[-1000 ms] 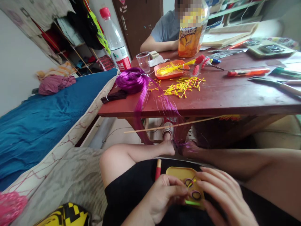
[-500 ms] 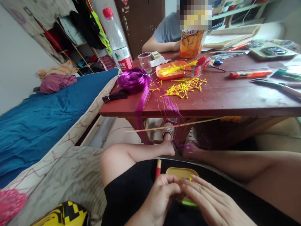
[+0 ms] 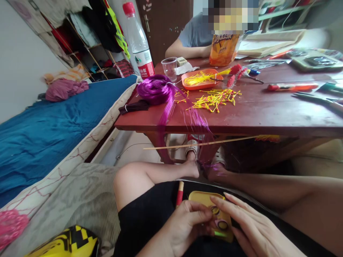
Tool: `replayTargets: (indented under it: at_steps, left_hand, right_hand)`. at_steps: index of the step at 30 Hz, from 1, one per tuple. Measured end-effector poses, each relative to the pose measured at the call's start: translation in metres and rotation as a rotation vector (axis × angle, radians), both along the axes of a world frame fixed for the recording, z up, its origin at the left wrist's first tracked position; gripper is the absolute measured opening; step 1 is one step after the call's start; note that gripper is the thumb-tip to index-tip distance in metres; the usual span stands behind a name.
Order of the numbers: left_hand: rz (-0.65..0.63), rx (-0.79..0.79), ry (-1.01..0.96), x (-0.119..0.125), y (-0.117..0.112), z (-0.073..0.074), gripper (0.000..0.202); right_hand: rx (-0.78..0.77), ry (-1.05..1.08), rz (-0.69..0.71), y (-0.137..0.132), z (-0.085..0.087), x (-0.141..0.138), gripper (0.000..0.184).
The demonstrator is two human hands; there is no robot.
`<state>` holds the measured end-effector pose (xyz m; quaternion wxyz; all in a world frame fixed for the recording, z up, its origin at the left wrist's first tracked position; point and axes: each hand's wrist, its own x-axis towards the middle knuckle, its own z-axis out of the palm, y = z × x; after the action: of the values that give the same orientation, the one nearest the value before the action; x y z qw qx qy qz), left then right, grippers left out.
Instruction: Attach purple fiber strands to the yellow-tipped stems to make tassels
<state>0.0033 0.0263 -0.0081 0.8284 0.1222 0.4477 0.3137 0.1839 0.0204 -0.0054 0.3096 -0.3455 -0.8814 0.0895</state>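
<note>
On my lap lies a small yellow tray [image 3: 197, 197] with dark ring-like pieces [image 3: 222, 224] and a bright green strip [image 3: 220, 234] in it. My left hand [image 3: 184, 218] is closed at the tray's left side, thumb against the bent fingers; whatever they pinch is hidden or too small to name. Over the tray's right side, my right hand [image 3: 245, 217] has its fingers stretched out, the fingertips near the left thumb. A red stick with a pale wooden end [image 3: 180, 194] rests on the black cloth [image 3: 144, 217] beside the left hand.
The red-brown table [image 3: 254, 117] ahead bears purple thread [image 3: 155, 89], yellow stems with red tips [image 3: 217, 100], an orange tray [image 3: 187, 84], a plastic cup [image 3: 169, 67] and pliers [image 3: 316, 100]. A thin stick [image 3: 187, 145] juts below its edge. Another person [image 3: 193, 35] sits across.
My right hand has moved right and its fingers have come away from the left hand, uncovering more of the yellow tray and its rings. The view has shifted slightly.
</note>
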Motion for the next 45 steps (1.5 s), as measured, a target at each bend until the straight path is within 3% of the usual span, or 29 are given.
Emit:
replayTargets:
  at_steps: [4, 11, 18, 22, 25, 28, 30, 32, 34, 37, 41, 45]
  left_hand:
    - [0.001, -0.025, -0.037, -0.002, 0.000, -0.007, 0.026]
    - [0.014, 0.008, -0.063, 0.006, -0.003, -0.002, 0.025]
    - [0.050, 0.177, -0.009, 0.010, -0.004, 0.007, 0.022]
    - [0.027, 0.269, 0.059, 0.010, -0.004, 0.007, 0.025]
    - [0.040, 0.264, 0.199, 0.007, -0.004, 0.010, 0.029]
    - [0.026, 0.214, 0.294, 0.005, -0.003, 0.014, 0.033]
    - [-0.005, 0.225, 0.318, 0.003, -0.003, 0.015, 0.033]
    - [-0.054, 0.258, 0.348, 0.003, -0.003, 0.014, 0.032]
    - [-0.111, 0.275, 0.372, 0.002, -0.003, 0.013, 0.031]
    - [-0.157, 0.230, 0.334, 0.001, -0.001, 0.012, 0.029]
    - [-0.202, 0.099, 0.154, -0.004, 0.005, 0.011, 0.030]
    - [-0.310, 0.059, 0.061, -0.008, 0.010, 0.010, 0.028]
  right_hand:
    - [-0.038, -0.018, 0.016, -0.001, 0.003, 0.001, 0.043]
    - [0.110, -0.043, 0.164, 0.002, 0.004, -0.006, 0.040]
    - [0.180, -0.050, 0.127, 0.000, -0.012, -0.012, 0.054]
    - [0.160, -0.049, 0.072, -0.002, -0.014, -0.017, 0.061]
    - [0.001, 0.043, 0.047, -0.005, -0.009, -0.012, 0.060]
    - [-0.393, 0.242, -0.134, -0.006, -0.003, -0.004, 0.049]
    - [-0.687, 0.374, -0.225, -0.005, 0.000, -0.003, 0.032]
    - [-0.922, 0.501, -0.210, -0.002, 0.002, -0.009, 0.019]
    - [-1.072, 0.629, -0.169, 0.001, 0.004, -0.017, 0.023]
    - [-1.105, 0.704, -0.155, 0.006, 0.007, -0.022, 0.030]
    - [-0.960, 0.603, -0.085, 0.011, 0.015, -0.011, 0.025]
    - [-1.047, 0.585, 0.086, 0.014, 0.021, -0.004, 0.023]
